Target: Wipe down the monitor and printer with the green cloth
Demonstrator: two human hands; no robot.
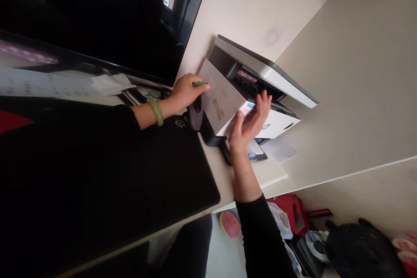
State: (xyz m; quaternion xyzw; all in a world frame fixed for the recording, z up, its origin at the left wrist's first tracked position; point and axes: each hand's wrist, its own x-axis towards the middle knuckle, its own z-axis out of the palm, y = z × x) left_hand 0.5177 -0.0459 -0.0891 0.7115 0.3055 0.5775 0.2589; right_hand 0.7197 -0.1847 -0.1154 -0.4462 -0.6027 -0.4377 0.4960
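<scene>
printer [273, 124]: white plastic, smooth, slight sheen
lid [267, 69]: smooth white plastic, dark grey edge
panel [221, 100]: pale, smooth, matt; paper or plastic, cannot tell which
bangle [155, 111]: polished green stone, glossy
sleeve [260, 234]: black cloth, matt
mat [97, 160]: black cloth, matt
monitor [81, 21]: black, glossy
table [247, 8]: cream laminate, smooth, low sheen
ball [230, 223]: rubber, matt
bag [282, 221]: thin white plastic, crinkled, shiny

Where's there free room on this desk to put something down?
Free: the pale desktop beyond the printer, up to the desk's long edge, and a narrow strip between the black desk mat and the right hand. Crowded: around the printer's front, with loose papers, a dark flat device, a mouse, and the left hand holding a green pen.
</scene>
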